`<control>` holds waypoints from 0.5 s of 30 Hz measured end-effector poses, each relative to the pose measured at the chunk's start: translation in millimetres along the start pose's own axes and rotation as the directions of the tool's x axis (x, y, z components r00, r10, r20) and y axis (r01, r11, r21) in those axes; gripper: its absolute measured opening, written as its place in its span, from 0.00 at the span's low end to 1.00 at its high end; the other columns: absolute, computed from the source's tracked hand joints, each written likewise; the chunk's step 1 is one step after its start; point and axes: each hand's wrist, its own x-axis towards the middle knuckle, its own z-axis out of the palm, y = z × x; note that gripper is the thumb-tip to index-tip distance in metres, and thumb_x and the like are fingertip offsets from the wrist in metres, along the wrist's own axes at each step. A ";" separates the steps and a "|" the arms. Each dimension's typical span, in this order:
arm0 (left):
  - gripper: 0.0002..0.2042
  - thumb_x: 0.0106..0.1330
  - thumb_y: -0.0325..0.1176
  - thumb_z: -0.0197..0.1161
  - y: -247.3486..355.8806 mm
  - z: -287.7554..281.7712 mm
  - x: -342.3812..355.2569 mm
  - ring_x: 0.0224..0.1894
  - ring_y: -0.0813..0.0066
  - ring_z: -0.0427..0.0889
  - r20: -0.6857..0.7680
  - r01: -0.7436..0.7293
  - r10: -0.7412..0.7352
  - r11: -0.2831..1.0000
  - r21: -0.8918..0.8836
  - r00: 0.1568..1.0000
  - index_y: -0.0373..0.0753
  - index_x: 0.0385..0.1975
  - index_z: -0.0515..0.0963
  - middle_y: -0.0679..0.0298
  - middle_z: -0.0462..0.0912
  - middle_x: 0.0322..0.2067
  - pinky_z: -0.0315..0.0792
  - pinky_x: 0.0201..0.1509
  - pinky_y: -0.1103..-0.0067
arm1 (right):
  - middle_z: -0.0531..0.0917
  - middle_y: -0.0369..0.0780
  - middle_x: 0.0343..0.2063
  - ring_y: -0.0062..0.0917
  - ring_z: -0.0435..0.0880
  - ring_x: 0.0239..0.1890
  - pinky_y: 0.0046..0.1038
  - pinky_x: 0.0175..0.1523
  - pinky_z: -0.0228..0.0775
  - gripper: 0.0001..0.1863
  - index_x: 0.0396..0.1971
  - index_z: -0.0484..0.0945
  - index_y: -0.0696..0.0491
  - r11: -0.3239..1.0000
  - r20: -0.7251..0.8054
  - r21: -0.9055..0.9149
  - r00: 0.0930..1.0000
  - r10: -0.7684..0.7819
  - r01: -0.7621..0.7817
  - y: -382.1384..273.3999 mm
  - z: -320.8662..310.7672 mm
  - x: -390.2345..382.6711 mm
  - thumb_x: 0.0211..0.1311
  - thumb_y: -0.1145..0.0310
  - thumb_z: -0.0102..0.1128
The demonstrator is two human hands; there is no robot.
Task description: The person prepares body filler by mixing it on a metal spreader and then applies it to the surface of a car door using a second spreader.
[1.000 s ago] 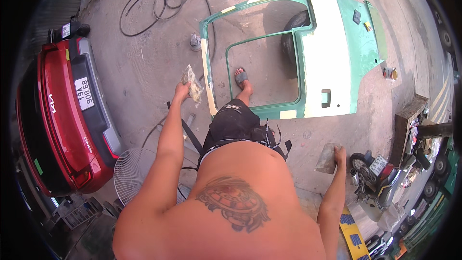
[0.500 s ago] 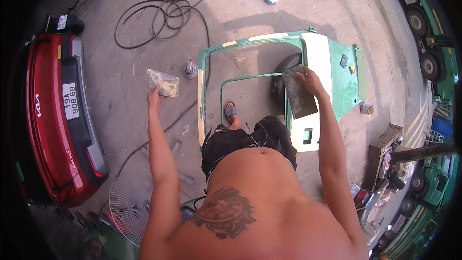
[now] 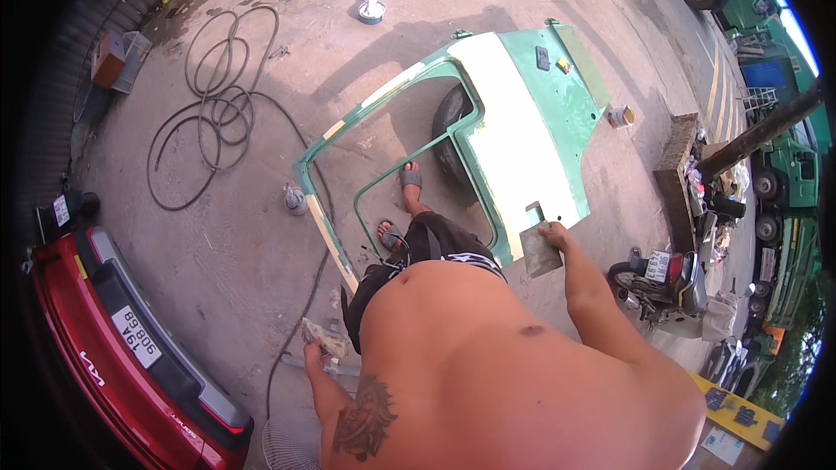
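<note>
A green and cream vehicle door (image 3: 514, 139) lies flat on the concrete, propped on a black tyre (image 3: 453, 126). My right hand (image 3: 553, 233) grips a flat grey metal scraper (image 3: 538, 252) just off the door's near edge. My left hand (image 3: 313, 350) hangs low beside my hip and holds a small board smeared with pale filler (image 3: 324, 338). My feet in sandals (image 3: 411, 178) stand inside the door's window opening.
A red car's rear (image 3: 131, 348) is at the lower left. A coiled black hose (image 3: 209, 113) lies to the left, a white can (image 3: 369, 2) beyond the door. A small bottle (image 3: 294, 200) stands by the frame. A motorbike (image 3: 670, 283) and green trucks (image 3: 784, 174) are on the right.
My view has swung left. My right hand with the scraper dropped from over the door panel to its near edge. My left hand with the filler board came down to my hip.
</note>
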 end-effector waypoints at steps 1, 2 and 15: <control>0.21 0.66 0.33 0.55 -5.9 -7.5 -9.8 0.46 0.53 0.80 -0.049 0.065 -0.067 0.997 -0.031 0.997 0.35 0.58 0.67 0.52 0.76 0.49 0.79 0.41 0.53 | 0.84 0.47 0.37 0.34 0.82 0.40 0.37 0.48 0.72 0.22 0.45 0.78 0.64 0.979 0.035 0.157 0.991 0.128 -0.132 9.5 18.3 -10.2 0.63 0.59 0.60; 0.21 0.66 0.33 0.55 10.2 -0.2 -3.6 0.46 0.53 0.80 -0.081 0.093 -0.098 0.993 -0.068 0.992 0.36 0.59 0.66 0.53 0.76 0.50 0.79 0.40 0.52 | 0.83 0.49 0.39 0.35 0.82 0.42 0.37 0.49 0.72 0.23 0.47 0.77 0.65 0.990 -0.084 0.106 0.991 0.107 -0.098 -2.9 30.6 -35.9 0.63 0.58 0.61; 0.20 0.69 0.34 0.54 415.5 135.2 38.5 0.43 0.54 0.81 0.027 -0.374 0.401 0.827 0.419 0.916 0.29 0.56 0.64 0.49 0.77 0.47 0.82 0.40 0.58 | 0.84 0.44 0.32 0.26 0.82 0.33 0.31 0.40 0.74 0.29 0.43 0.80 0.64 0.744 -0.293 0.667 0.933 0.207 0.044 -124.8 6.2 26.2 0.58 0.50 0.65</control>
